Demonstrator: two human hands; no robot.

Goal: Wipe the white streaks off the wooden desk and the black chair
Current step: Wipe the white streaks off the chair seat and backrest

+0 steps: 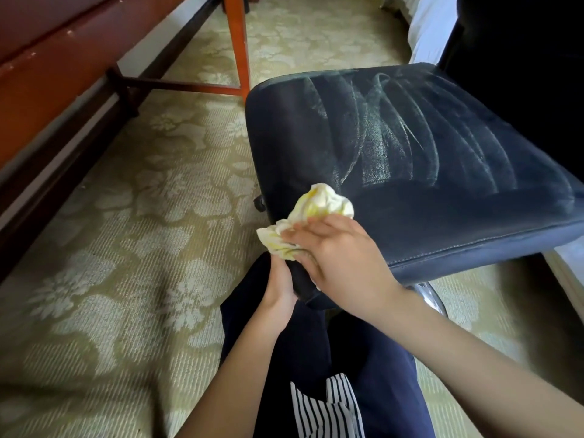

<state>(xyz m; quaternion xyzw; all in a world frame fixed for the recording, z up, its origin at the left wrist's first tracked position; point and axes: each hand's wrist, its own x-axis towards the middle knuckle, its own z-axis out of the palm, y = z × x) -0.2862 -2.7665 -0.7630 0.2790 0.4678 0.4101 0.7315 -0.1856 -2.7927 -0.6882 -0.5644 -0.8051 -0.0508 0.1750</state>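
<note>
The black chair seat (442,191) fills the right half of the view, with white streaks (376,143) smeared across its middle and back. My right hand (335,251) presses a crumpled yellow-white cloth (316,213) on the seat's near left corner. Below it, my left hand (281,286) grips the front corner edge of the seat. The wooden desk (47,58) runs along the upper left, seen from its side and underside.
An orange desk leg (238,42) and crossbar stand just left of the chair. A patterned beige carpet (126,248) covers the floor. The dark chair back (521,58) rises at upper right beside white bedding (433,26). My knees in dark trousers are at bottom centre.
</note>
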